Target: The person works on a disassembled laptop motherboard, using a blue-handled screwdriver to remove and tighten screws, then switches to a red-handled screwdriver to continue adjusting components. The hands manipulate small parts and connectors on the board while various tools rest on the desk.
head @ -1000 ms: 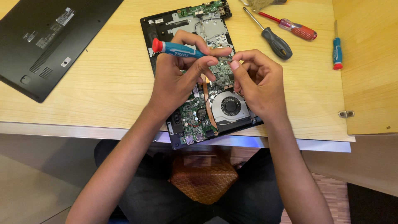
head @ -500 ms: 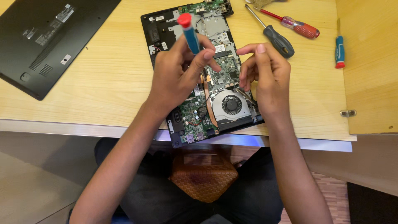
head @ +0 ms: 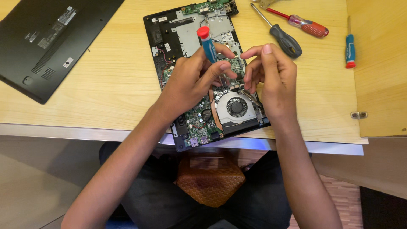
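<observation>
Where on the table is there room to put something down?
Bare wood lies between the black bottom cover and the opened laptop. A smaller patch sits below the black-handled screwdriver, right of the right hand. The top right is crowded with screwdrivers.

Lighting's pretty even here, warm indoor light from above, bench (head: pixel 106 85) top bright w/ no blown-out spots. Soft shadows only, e.g. under the left hand (head: pixel 190 85) and right hand (head: pixel 275 80) on the open laptop (head: pixel 190 34). Slight sheen on the black cover (head: pixel 46 46) top left, no real glare. Focus is sharp on the board and fan, no motion blur. Below the bench edge it's much dimmer, floor murky.
</observation>
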